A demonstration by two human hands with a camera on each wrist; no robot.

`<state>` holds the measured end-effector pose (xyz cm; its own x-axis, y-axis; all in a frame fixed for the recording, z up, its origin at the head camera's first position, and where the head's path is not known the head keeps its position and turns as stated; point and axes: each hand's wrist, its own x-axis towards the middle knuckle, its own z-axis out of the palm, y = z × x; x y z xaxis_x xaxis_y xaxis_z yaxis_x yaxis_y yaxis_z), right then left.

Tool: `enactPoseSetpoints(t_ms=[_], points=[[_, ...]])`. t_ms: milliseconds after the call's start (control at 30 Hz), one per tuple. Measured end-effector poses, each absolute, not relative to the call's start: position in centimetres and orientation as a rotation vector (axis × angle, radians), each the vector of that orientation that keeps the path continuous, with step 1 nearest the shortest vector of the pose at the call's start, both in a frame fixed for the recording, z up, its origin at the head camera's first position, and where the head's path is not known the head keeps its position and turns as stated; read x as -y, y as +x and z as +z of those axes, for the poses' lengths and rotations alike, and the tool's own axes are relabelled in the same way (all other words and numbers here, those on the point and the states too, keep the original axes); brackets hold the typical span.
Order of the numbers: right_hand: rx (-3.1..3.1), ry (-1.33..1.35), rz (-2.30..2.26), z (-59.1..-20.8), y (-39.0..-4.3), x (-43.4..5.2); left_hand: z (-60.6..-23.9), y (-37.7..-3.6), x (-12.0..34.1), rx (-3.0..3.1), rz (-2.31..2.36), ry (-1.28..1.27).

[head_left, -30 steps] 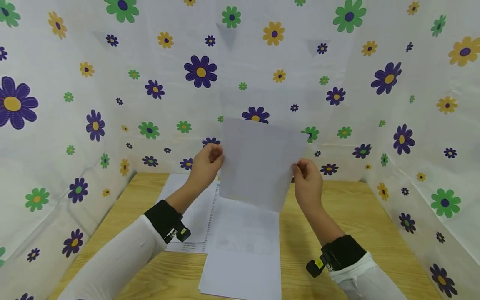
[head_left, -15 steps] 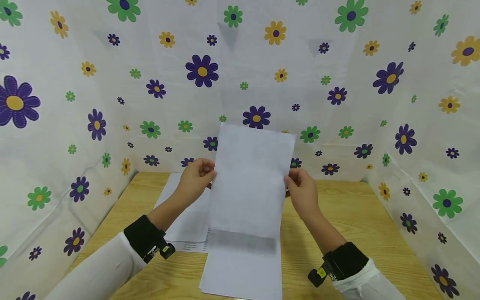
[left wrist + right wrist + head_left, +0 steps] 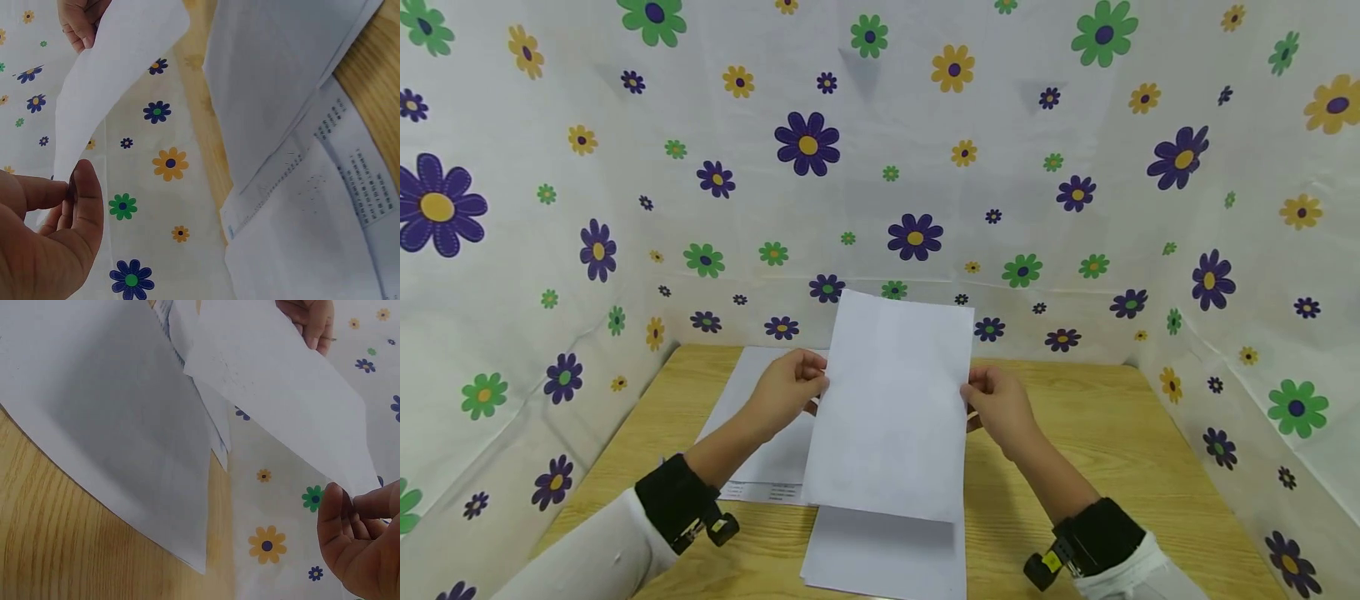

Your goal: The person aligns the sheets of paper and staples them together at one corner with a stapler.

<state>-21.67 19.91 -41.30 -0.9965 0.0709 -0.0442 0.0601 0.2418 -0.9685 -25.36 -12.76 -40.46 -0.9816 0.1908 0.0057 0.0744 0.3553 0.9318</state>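
Observation:
A white sheet of paper (image 3: 891, 408) hangs tilted above the table, held by both hands at its side edges. My left hand (image 3: 782, 392) pinches the left edge between thumb and fingers, as the left wrist view also shows. The right hand (image 3: 1000, 408) pinches the opposite edge; the right wrist view shows that grip (image 3: 359, 534) from close by. Beneath the sheet lies a stack of white paper (image 3: 887, 554), its upper part hidden in the head view. Left of it rests another pile of paper (image 3: 748, 442), partly behind the left hand, with printed text along a lower sheet.
The papers lie on a wooden table (image 3: 1075, 450). A white cloth (image 3: 880, 183) printed with flowers encloses the table at the back and both sides. Black bands with small cameras are strapped on both wrists.
Both hands have lowered the sheet toward the stack and closer to me. The sheet's lower edge now covers more of the stack. Both hands keep their pinch.

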Motion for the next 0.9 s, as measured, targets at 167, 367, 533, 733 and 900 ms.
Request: enactPoseSetpoints(t_ms=[167, 367, 533, 733, 900], points=[[2.53, -0.155, 1.961, -42.1, -21.2, -19.8, -41.9, -25.0, 13.0, -2.478, 1.685, 0.189], [2.594, -0.17, 1.964, -43.1, -20.8, -19.7, -43.7, -24.4, 12.8, -2.449, 1.663, 0.148], [2.627, -0.192, 1.968, -43.8, -20.6, -19.5, -44.6, -24.0, 12.7, -2.446, 1.641, 0.121], [2.672, -0.225, 1.921, -44.4, -20.4, -19.3, -45.5, -23.6, 12.5, -2.457, 1.61, 0.076], [2.717, -0.249, 1.892, -45.1, -20.3, -19.2, -46.4, -23.5, 12.3, -2.453, 1.603, 0.08]])
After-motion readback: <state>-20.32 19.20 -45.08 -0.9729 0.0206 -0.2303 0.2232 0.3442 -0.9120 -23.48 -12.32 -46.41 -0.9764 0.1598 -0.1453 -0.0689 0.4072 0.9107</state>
